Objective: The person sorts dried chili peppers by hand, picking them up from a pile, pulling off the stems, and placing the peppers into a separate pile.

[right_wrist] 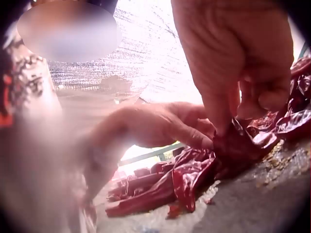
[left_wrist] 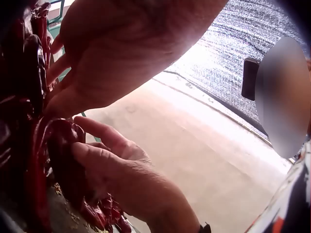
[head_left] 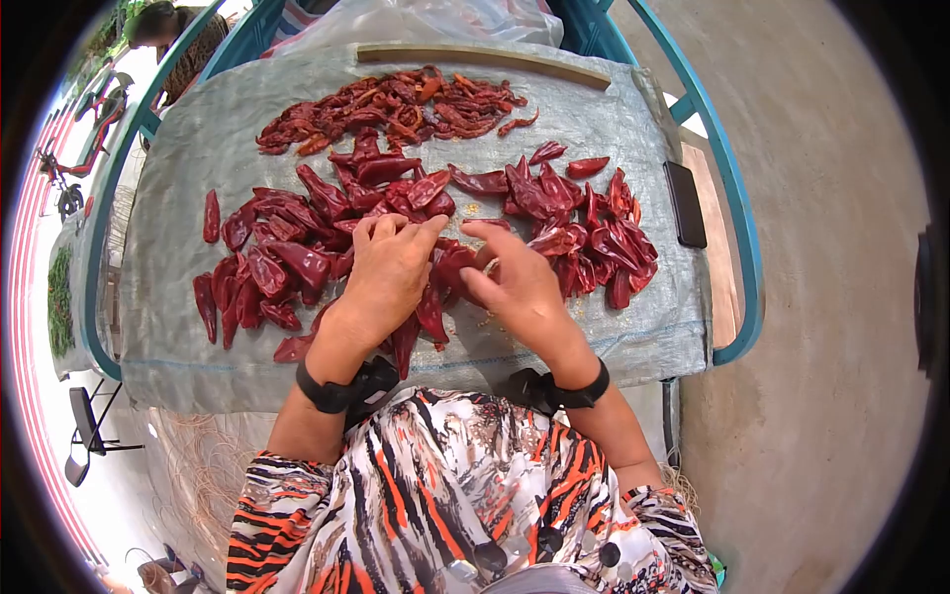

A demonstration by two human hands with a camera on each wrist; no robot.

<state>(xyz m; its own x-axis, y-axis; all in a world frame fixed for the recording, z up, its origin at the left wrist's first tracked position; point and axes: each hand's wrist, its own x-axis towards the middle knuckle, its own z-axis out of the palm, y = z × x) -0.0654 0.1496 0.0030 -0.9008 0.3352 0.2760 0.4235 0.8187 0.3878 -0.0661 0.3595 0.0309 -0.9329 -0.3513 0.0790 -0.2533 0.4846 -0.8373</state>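
Between the two hands is a dark red dried chili pepper (head_left: 453, 265), glossy and wrinkled. The left hand (head_left: 388, 265) grips its left side, palm down, with its thumb against the pepper in the right wrist view. From the other side, the right hand (head_left: 520, 292) has its thumb and forefinger at the pepper; this pepper (left_wrist: 65, 160) appears between the two hands in the left wrist view. Left of the hands lies a heap of whole dried chilies (head_left: 287, 238). Another pile of chilies (head_left: 604, 238) is on the right. Pale seeds (right_wrist: 272, 167) are scattered on the sheet beside the held pepper.
A grey-green woven sheet (head_left: 178, 297) covers the work surface, inside a teal frame (head_left: 737, 228). Shrivelled chili pieces (head_left: 396, 107) are spread along the back, before a wooden strip (head_left: 485, 61). A black phone (head_left: 685, 205) lies at the right edge. Another person (head_left: 188, 45) is at the far left.
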